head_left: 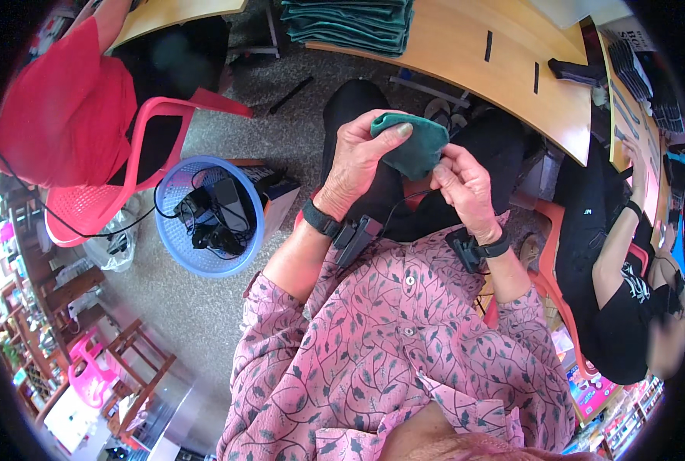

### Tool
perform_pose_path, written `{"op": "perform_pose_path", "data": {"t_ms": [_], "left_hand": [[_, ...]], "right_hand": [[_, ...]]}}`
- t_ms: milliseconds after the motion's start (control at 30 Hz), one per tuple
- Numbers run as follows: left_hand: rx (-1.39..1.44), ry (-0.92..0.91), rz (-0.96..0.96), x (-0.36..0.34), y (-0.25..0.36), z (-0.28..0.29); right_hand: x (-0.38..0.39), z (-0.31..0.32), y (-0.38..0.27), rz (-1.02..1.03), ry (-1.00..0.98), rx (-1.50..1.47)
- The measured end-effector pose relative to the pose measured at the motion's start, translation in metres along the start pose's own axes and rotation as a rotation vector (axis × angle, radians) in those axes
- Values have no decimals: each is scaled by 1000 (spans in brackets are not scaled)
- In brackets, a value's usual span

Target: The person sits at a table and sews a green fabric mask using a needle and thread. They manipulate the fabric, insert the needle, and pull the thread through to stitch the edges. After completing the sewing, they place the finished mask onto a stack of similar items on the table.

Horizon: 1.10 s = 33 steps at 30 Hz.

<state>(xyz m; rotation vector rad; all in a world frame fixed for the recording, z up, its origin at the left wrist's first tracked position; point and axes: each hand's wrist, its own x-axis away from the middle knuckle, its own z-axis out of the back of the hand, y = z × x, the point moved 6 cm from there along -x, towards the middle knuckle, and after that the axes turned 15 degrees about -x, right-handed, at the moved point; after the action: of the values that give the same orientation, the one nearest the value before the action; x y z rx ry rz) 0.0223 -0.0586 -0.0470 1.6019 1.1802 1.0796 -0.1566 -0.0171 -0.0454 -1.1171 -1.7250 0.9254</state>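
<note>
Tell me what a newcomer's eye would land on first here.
At centre, the left hand and right hand pinch a small dark-green cloth piece above the lap. Left of them on the floor sits a blue plastic basket holding black devices and cables. A stack of green cloths lies on the wooden table above.

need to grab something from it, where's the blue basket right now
In the head view the blue basket sits on the floor to the person's left, just right of the pink chair and left of the left hand.
</note>
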Motion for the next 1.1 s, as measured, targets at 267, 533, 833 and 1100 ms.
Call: {"op": "perform_pose_path", "data": {"t_ms": [267,533,833,1100], "left_hand": [[-213,-43,9,4,2,-10],[-192,-194,161,11,-3,-25],[-332,-326,219,13,-18,-31],[-285,-189,-42,10,4,-26]], "right_hand": [[-1,-6,3,249,2,226],[5,-10,-4,371,16,235],[11,-12,-15,452,-82,427],[8,-4,-11,365,1,295]]}}
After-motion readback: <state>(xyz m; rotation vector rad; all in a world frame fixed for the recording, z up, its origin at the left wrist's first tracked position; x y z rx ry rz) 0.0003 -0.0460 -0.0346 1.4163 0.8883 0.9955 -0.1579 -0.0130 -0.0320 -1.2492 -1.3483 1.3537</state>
